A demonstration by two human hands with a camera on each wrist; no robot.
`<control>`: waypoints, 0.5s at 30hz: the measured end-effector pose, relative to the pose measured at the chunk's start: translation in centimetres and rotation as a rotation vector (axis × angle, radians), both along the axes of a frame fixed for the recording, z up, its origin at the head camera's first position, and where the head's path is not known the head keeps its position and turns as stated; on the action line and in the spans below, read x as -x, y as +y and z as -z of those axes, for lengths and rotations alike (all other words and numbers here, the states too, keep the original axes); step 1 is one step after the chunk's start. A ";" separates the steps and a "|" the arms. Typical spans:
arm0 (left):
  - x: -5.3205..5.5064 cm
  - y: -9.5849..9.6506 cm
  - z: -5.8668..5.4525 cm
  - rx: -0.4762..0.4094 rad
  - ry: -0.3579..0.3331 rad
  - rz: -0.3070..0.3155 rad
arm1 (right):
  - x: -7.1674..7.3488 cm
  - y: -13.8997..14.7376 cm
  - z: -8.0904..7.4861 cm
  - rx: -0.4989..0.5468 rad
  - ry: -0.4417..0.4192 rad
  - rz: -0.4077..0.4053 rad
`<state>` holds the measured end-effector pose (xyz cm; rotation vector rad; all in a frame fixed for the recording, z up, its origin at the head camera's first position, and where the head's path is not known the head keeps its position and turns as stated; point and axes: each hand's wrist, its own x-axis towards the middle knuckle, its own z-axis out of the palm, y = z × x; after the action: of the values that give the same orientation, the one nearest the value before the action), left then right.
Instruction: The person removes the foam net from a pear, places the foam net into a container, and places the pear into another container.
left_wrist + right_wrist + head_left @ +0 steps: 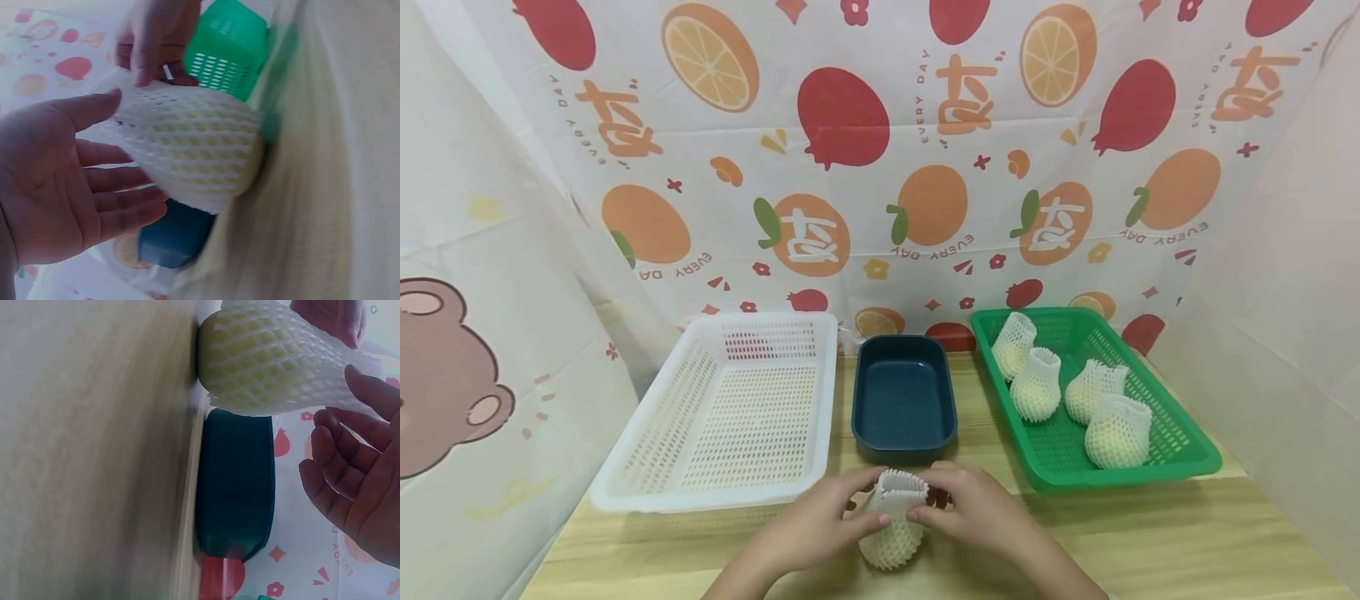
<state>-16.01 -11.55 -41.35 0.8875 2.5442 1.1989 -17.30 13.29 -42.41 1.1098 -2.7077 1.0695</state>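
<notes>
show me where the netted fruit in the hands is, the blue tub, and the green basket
netted fruit (891, 537): head view, on its lower bulge below the fingers.
blue tub (902, 398): head view, on its inner floor.
green basket (1202, 454): head view, on its near right rim.

We count five net-wrapped fruits: four (1036, 383) in the one green basket (1180, 454) and one (891, 525) on the table; one white basket (640, 475); one blue dish (904, 398).
</notes>
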 end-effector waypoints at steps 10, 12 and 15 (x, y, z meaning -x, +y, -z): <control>-0.5 -0.6 -1.4 -0.027 0.076 -0.064 | 0.0 0.1 -1.2 -0.001 -0.043 0.005; -0.5 -0.6 -1.5 -0.047 0.071 -0.072 | 0.1 -0.1 -1.7 -0.009 -0.058 -0.013; -0.6 -0.6 -1.5 -0.062 0.073 -0.084 | 0.4 -0.3 -2.3 -0.027 -0.083 -0.047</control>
<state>-15.43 -12.11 -39.83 0.8606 2.6399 1.2989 -17.69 13.00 -40.08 1.1636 -2.7810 1.1128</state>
